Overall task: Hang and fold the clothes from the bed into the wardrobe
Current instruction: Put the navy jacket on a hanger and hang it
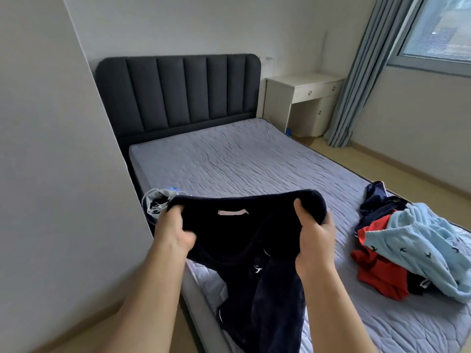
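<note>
Head view shows the dark navy garment (254,263) held up over the near edge of the bed (229,161), its lower part draping down past that edge. The left hand (173,230) grips the left end of the upper hem, and the right hand (314,235) grips the right end, thumb over the rolled edge. Both hands are clamped on the fabric and set apart, so the hem runs crosswise between them, with a pale label (233,212) about midway, facing the camera. The long axis hangs downward from that hem, and neither hand is nearer. Dark fabric hides detail, so the hem is probably a neckline, not certainly. A grey item (155,202) lies just behind the left hand. A pile of clothes (407,245), light blue, red and navy, rests on the bed to the right, well apart from the held garment. No wardrobe is in view.
</note>
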Demonstrator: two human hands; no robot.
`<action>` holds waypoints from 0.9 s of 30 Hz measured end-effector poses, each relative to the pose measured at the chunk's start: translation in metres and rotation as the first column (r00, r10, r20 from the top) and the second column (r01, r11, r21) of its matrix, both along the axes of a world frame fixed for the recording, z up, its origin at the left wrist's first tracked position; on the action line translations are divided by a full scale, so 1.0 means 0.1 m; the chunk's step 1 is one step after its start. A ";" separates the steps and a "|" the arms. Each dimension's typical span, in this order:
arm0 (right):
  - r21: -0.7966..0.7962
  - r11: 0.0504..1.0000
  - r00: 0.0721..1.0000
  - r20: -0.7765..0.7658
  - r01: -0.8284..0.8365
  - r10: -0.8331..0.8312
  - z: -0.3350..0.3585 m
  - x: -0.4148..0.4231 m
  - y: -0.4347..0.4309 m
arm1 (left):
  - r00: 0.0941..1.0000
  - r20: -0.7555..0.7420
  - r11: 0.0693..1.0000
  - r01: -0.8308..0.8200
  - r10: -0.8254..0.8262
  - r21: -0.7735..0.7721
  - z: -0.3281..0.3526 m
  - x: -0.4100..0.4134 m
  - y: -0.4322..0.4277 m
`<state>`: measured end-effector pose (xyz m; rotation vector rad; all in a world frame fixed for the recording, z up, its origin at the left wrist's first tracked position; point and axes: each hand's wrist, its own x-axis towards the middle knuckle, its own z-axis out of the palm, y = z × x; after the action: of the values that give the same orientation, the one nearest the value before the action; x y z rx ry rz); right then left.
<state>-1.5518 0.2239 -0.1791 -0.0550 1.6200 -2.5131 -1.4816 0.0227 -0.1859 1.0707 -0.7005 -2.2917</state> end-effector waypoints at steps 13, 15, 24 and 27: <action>0.117 0.824 0.832 0.032 -0.554 0.554 -0.08 1.25 -0.92 | 0.566 -0.038 0.530 -0.791 0.823 -0.305 0.36 2.50 0.06; 0.127 0.756 0.764 0.021 -0.642 0.645 -0.03 1.62 -1.12 | 0.445 -0.039 0.415 -0.860 0.895 -0.298 0.39 2.99 0.13; 0.171 0.405 0.419 0.050 -0.898 0.907 0.05 3.62 -1.70 | 0.010 -0.086 -0.015 -0.959 0.996 -0.284 0.49 5.14 0.49; 0.173 0.309 0.325 0.072 -0.935 0.943 0.01 4.39 -1.81 | -0.072 -0.055 -0.085 -0.951 0.996 -0.298 0.47 5.87 0.58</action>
<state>-1.1133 0.0427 -0.1785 -0.8074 1.2010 -1.3893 -0.8942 0.0805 -0.1384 1.0645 -0.0295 -0.6672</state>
